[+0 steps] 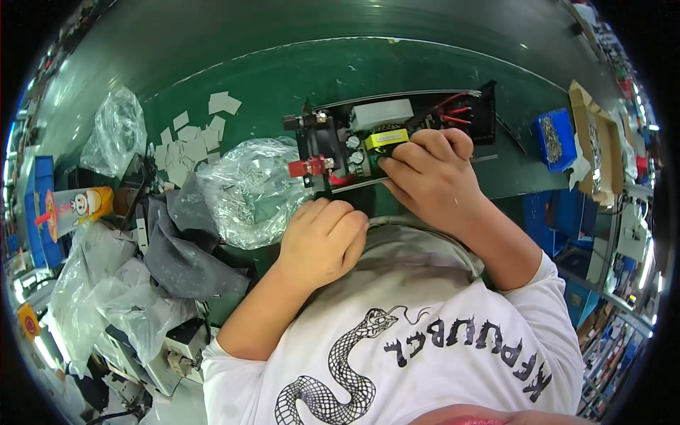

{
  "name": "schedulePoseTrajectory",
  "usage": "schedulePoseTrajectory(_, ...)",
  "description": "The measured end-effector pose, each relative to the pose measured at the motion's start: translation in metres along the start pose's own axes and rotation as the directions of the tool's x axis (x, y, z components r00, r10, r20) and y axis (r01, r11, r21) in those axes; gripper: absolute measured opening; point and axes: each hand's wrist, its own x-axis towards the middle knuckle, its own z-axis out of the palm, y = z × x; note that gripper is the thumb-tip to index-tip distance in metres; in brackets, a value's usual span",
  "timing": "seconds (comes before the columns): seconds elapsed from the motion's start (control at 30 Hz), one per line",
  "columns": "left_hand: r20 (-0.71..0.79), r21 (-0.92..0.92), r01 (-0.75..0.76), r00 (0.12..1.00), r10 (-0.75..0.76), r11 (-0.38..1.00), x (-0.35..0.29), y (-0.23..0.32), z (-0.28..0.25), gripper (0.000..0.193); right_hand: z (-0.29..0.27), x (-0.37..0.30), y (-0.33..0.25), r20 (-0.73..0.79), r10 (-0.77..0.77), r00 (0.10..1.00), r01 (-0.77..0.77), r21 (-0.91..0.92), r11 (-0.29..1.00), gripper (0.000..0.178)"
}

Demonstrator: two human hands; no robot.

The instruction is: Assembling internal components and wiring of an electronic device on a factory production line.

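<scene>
An opened electronic unit (345,117) lies on the green bench in front of me, its long black housing showing a circuit board, a yellow-wrapped transformer (387,139), a pale grey block (382,113) and red wires (453,115). At its left end sit a red terminal (309,167) and a black terminal (301,122). My right hand (435,173) reaches over the near edge, fingers bent down beside the transformer; its fingertips are partly hidden. Below the red terminal, my left hand (322,241) is curled closed, and whatever it grips is hidden.
Left of the unit lies a clear bag of small metal parts (248,191), with scattered white pieces (188,149) behind it. Grey cloth (180,248), plastic bags and a drink cup (74,211) crowd the left. A blue bin of screws (554,140) and a cardboard box (595,149) stand right.
</scene>
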Motion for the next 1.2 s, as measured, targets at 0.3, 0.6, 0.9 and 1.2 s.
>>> schedulePoseTrajectory(0.3, -0.008, -0.056, 0.052, 0.999, -0.052, 0.997, 0.008, -0.010, -0.002, 0.019, -0.001, 0.018, 0.016, 0.087, 0.021, 0.996, -0.027, 0.064, 0.998, 0.023)
schedulePoseTrajectory(0.6, -0.016, -0.153, 0.253, 0.966, -0.258, 0.955, 0.021, -0.024, 0.005, 0.016, 0.033, 0.093, 0.106, -0.010, -0.127, 0.992, 0.127, -0.024, 0.992, 0.022)
schedulePoseTrajectory(0.9, -0.035, 0.015, 0.173, 0.984, -0.172, 0.985, 0.017, -0.013, 0.002, 0.019, 0.090, 0.240, 0.244, 0.031, -0.148, 0.989, 0.151, -0.170, 0.974, 0.030)
schedulePoseTrajectory(1.2, -0.060, -0.010, 0.126, 0.990, -0.127, 0.992, 0.011, -0.012, 0.007, 0.017, 0.095, 0.255, 0.131, 0.090, 0.064, 0.994, -0.102, 0.528, 0.843, 0.063)
